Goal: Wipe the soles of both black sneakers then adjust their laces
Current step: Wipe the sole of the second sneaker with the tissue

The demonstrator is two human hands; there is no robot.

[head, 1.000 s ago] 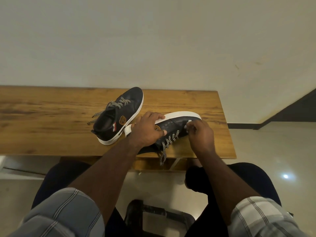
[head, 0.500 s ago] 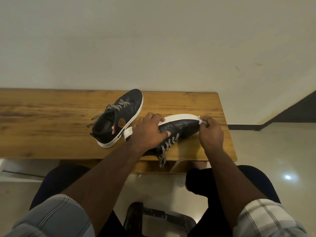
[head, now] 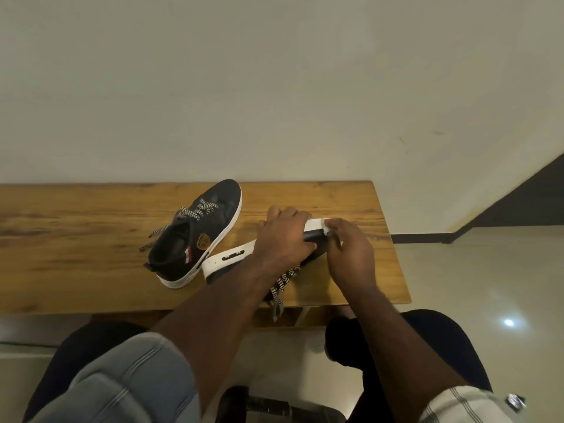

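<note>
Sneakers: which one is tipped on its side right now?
The right-hand sneaker, gripped by the left hand, white sole facing the camera. The other sneaker stands upright, untouched.

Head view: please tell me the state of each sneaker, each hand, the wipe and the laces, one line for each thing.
Far sneaker: upright on the table, untouched, laces loose.
Near sneaker: tipped on its side, white sole facing the wall.
Left hand: grips the near sneaker over its sole.
Right hand: pinches a small white wipe against the sole near the toe.
Near sneaker's laces: loose, hanging over the table edge.
</note>
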